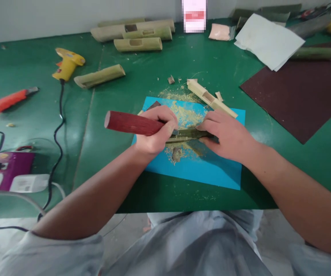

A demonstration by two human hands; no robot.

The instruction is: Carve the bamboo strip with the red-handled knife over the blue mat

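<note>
My left hand is closed around a tool with a dark red wooden handle that sticks out to the left. Its blade end meets a narrow green bamboo strip, which my right hand pins down with closed fingers. Both hands work over a blue sheet dusted with yellowish shavings. A cut pale bamboo piece lies just beyond my right hand.
Several bamboo tubes lie at the back, one more nearer. A yellow glue gun, an orange utility knife and a purple box sit left. Dark sandpaper and white paper lie right.
</note>
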